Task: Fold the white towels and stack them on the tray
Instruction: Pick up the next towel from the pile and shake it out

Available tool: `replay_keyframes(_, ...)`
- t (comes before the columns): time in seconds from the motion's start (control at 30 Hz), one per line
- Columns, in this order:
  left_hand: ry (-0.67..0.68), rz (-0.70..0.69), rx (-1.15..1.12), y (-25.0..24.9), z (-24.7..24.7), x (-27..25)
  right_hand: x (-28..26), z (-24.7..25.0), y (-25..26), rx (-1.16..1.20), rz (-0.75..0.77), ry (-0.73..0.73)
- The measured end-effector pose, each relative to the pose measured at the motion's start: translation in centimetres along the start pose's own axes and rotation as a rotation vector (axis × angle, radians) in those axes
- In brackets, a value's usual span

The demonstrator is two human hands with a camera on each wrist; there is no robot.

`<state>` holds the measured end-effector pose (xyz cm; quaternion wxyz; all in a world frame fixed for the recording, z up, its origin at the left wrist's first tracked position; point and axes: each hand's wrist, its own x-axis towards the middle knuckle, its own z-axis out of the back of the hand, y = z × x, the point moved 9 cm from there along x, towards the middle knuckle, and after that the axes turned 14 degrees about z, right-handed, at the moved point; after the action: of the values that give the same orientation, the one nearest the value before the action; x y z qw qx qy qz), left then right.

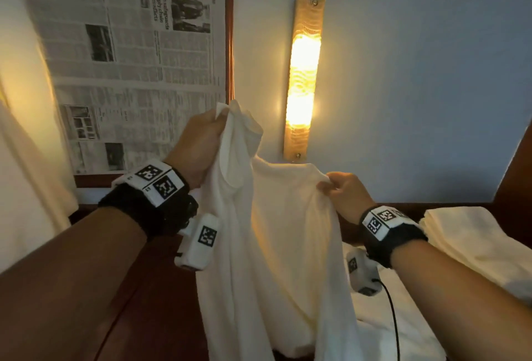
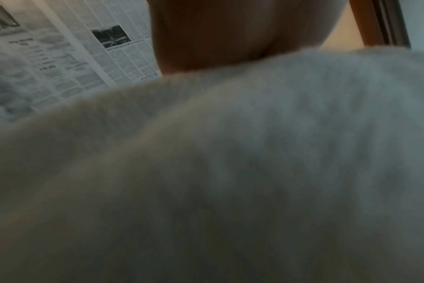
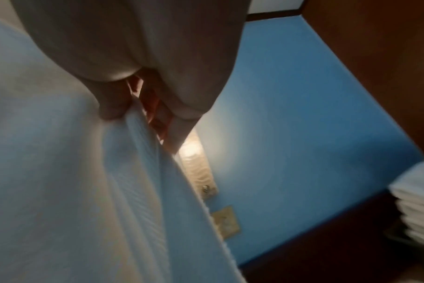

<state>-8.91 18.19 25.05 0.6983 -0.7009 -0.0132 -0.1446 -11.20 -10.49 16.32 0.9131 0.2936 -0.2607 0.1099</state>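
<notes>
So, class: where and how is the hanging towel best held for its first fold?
By its two top corners, pinched from above. The towel hangs slack, so only its upper edge is taut. The left hand bunches one corner higher; the right hand pinches the other. Levelling them would probably square the fold.

Both forearms are bare, with no sleeves in view. Each wrist wears a thick black fabric band (image 1: 144,211) topped by white blocks printed with black-and-white square markers (image 1: 157,181). A white camera housing bearing another marker (image 1: 198,242) hangs under the left wrist. The right wrist band (image 1: 394,234) carries a similar housing (image 1: 359,271), from which a thin black cable (image 1: 393,317) trails down.
</notes>
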Motion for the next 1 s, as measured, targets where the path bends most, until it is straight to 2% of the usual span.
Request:
replay_keyframes(0.17,0.017,0.033,0.114,2.2,-1.5,-0.2,3.8,0.4,8.9,0.080,0.277,-0.013)
replay_keyframes(0.23,0.007,0.050,0.117,2.7,-1.6,0.0,4.4,1.0,12.4,0.157,0.374,-0.049)
replay_keyframes(0.3,0.052,0.063,0.061,3.0,-2.1,0.3,4.9,1.3,15.1,0.166,0.457,-0.071)
replay_keyframes(0.4,0.121,0.056,-0.008,2.8,-2.7,0.3,5.9,1.6,16.4,0.077,0.465,-0.094)
replay_keyframes(0.5,0.056,0.010,0.035,1.4,-1.9,0.5,5.8,1.9,16.8,0.003,0.472,-0.134)
replay_keyframes(0.67,0.086,-0.031,0.002,-0.7,-1.2,0.5,4.9,0.9,16.7,0.082,0.434,-0.220)
replay_keyframes(0.77,0.148,0.001,-0.069,0.0,-0.6,0.3,5.1,1.8,18.1,0.166,0.449,-0.306)
replay_keyframes(0.87,0.220,0.044,-0.133,1.4,-0.1,-0.1,5.6,1.9,19.7,0.135,0.458,-0.298)
replay_keyframes(1.0,0.108,-0.022,-0.064,-0.2,1.3,-0.1,5.9,0.9,20.8,0.044,0.413,-0.283)
